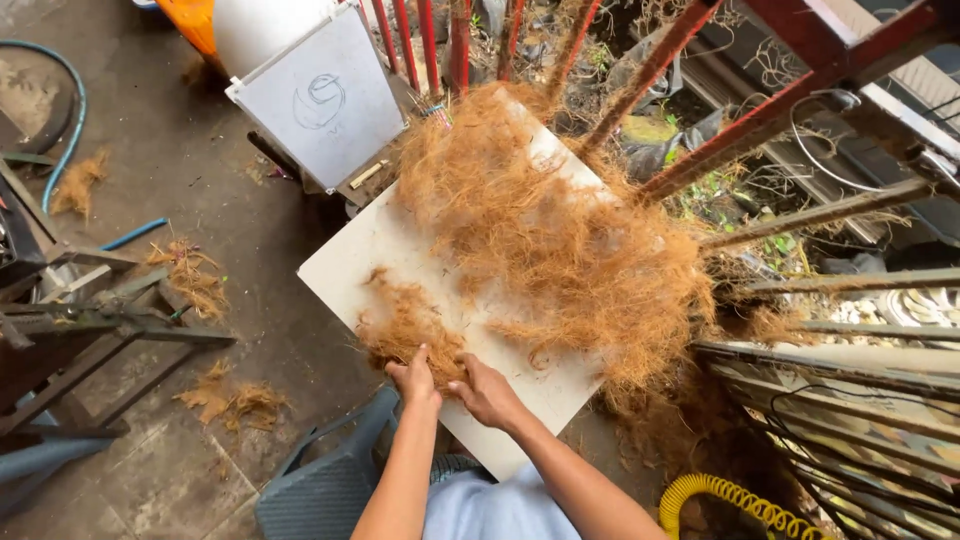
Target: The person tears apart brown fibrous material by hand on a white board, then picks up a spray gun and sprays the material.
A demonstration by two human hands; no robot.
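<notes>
Hands gathering coconut fibre on a white board.
Left hand (pixel 414 380) and right hand (pixel 484 390) both close on a small fibre clump (pixel 405 328) near the board (pixel 345 268)'s near edge.

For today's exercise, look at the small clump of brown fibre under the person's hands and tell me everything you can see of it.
The small clump of reddish-brown coir-like fibre is a loose, wiry tangle lying on the near left part of the flat pale board. It sits almost apart from the much larger fibre heap farther along the board. The left hand presses its near edge, with the right hand beside it at the same edge. Stray strands trail from it across the board.
</notes>
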